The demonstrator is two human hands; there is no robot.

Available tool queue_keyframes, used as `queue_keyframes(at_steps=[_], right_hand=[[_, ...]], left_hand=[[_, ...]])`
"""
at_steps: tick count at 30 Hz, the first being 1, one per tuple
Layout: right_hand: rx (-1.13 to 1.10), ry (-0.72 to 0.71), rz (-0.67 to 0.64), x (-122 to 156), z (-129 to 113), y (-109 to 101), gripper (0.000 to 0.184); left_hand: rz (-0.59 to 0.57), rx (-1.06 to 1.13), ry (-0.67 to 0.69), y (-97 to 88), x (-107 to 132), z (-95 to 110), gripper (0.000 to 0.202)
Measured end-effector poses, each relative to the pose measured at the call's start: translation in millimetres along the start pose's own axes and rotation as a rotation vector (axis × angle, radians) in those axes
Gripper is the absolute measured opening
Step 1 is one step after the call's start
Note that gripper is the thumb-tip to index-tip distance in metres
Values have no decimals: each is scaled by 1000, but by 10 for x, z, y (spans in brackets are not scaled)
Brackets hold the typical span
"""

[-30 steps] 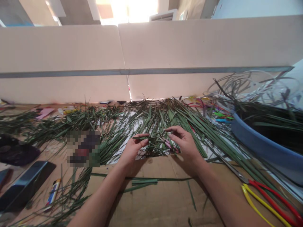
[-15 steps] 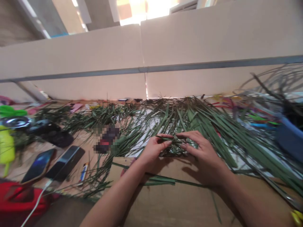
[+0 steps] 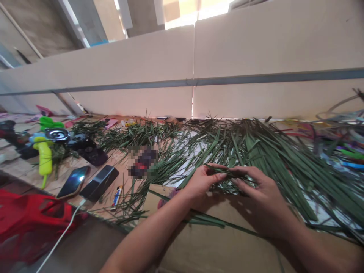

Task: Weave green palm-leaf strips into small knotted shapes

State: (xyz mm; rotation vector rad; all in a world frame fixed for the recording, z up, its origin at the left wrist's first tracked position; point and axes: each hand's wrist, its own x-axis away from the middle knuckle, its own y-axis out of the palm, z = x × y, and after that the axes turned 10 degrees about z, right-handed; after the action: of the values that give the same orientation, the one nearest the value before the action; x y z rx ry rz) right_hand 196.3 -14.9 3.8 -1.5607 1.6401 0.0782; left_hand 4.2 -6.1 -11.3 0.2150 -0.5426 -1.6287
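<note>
My left hand and my right hand meet over the near edge of a wide heap of long green leaf strips. Both pinch a thin green leaf strip between thumb and fingers, held level just above the heap. Under my forearms lies a sheet of brown cardboard, with a few loose strips across it.
A beige partition closes the back of the desk. Two phones, a glue stick, a green toy and dark objects lie at the left. A red stool stands below the desk edge. Coloured strips lie at the right.
The view has swung left, so the blue tub and the scissors have left the frame and the toy and stool have come in. My hands have closed together on the strip.
</note>
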Motion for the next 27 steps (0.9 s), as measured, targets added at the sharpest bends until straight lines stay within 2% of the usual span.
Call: queue_keyframes(at_steps=[6, 9, 12, 17, 21, 27], right_hand=[[-87, 97, -9, -7, 22, 0, 24], [-175, 198, 6, -26, 24, -23, 25], [-226, 270, 30, -51, 30, -36, 26], [-247, 283, 16, -65, 28, -53, 27], [-254, 278, 5, -53, 16, -102, 29], [-253, 360, 128, -88, 26, -186, 29]], left_hand=[[37, 57, -87, 46, -5, -3, 46], [100, 31, -32, 53, -87, 47, 43], [107, -27, 46, 41, -204, 116, 40], [92, -22, 51, 16, -341, 170, 40], [66, 26, 21, -50, -385, 132, 41], [105, 49, 9, -202, -415, 101, 42]])
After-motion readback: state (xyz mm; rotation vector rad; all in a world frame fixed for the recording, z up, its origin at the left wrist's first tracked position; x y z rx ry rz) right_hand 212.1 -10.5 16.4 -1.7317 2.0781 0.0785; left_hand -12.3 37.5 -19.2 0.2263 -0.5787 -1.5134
